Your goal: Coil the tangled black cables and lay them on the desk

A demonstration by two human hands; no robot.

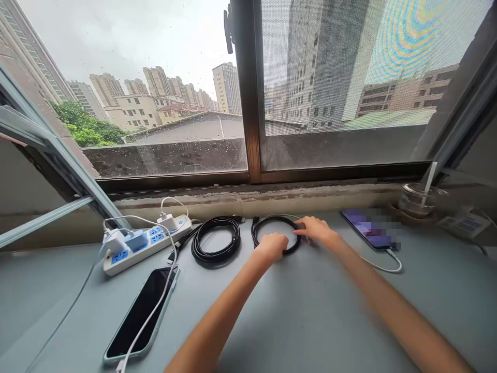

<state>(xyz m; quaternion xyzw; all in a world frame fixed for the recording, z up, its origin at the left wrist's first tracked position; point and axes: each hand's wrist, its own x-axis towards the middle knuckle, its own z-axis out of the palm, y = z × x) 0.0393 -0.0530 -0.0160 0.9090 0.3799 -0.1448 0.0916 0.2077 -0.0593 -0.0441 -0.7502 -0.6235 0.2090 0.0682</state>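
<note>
On the grey worktop (pixel 322 311), below the window frame (pixel 253 103), a small coil of black cable (pixel 298 243) is being handled between both hands. Its right edge is being pinched between the thumb and fingers of the right hand (pixel 313 228). Its near edge is being covered by the curled left hand (pixel 275 245); the fingertips are being hidden, so whether that grip is pressing together cannot be told. To the left, a thicker black cable coil (pixel 197 248) is being left untouched, near a white power strip (pixel 154 244) and a dark-screened smartphone (pixel 135 318). To the right, a lit smartphone (pixel 363 225) is being supported flat.
</note>
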